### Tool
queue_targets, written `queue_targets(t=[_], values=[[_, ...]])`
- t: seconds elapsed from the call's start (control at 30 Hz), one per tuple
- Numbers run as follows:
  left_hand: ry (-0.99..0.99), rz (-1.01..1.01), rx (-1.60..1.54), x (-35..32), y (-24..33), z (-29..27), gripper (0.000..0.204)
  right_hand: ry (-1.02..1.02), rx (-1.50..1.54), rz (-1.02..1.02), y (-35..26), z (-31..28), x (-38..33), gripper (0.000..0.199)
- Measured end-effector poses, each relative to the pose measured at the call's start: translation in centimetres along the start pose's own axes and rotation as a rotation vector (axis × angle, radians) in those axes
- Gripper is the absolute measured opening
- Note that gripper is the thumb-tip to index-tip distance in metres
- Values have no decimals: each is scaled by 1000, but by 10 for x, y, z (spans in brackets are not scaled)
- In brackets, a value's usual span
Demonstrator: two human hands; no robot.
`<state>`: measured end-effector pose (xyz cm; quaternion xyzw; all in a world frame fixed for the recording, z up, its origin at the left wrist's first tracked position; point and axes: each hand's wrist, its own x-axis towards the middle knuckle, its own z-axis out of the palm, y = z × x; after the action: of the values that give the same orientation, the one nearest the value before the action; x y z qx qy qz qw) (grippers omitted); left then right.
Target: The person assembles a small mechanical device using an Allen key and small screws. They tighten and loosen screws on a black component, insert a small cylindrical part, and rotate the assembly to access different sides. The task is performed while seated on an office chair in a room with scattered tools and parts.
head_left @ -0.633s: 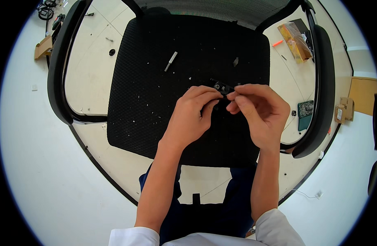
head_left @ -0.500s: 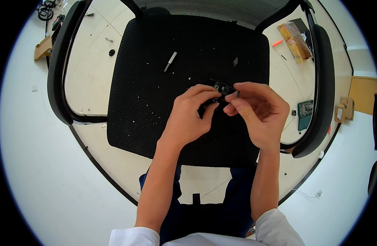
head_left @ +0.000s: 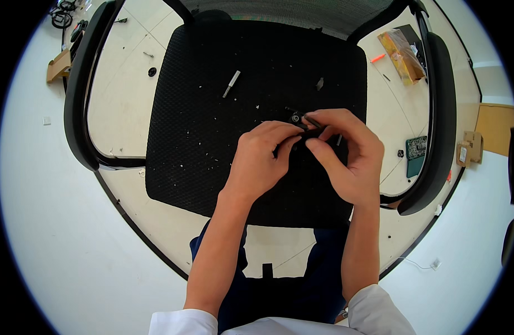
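Observation:
A small black part with a round metal fitting [head_left: 295, 118] is between my hands, low over the chair seat. My left hand [head_left: 259, 157] pinches its near left side with thumb and fingers. On the other side, my right hand [head_left: 351, 159] has its curled fingers and thumb around the dark right end. A thin dark grey strip [head_left: 312, 120] shows by the right index fingertip. Much of the part is hidden by fingers and blends into the black seat. A short grey piece [head_left: 339, 140] shows by the curled right fingers; whether they hold it is unclear.
The black chair seat [head_left: 184, 123] carries a light-handled metal tool [head_left: 232, 84], a grey scrap [head_left: 319, 84] and pale crumbs. Armrests [head_left: 81, 84] flank it. On the floor at right are a yellow box [head_left: 402, 56], an orange stick [head_left: 378, 58] and a green pouch [head_left: 415, 164].
My right hand has shifted slightly left, its fingers now bent over the black part and closer to my left hand. The left hand has barely moved.

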<state>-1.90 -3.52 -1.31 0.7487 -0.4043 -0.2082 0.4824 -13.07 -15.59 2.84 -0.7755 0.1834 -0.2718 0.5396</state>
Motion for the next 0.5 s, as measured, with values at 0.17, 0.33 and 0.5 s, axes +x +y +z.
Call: queue_targets(t=[0.17,0.33,0.5], values=[[-68,-22,-28,2,6,-6,23,-76,-23,61,2,-1,-3,33],[-98,44,-25,2,-4,-4,24,82,181,244,-5,3,-2,32],[-107,-53,-54,2,3,-8,20,116,-54,39,4,4,-5,13]])
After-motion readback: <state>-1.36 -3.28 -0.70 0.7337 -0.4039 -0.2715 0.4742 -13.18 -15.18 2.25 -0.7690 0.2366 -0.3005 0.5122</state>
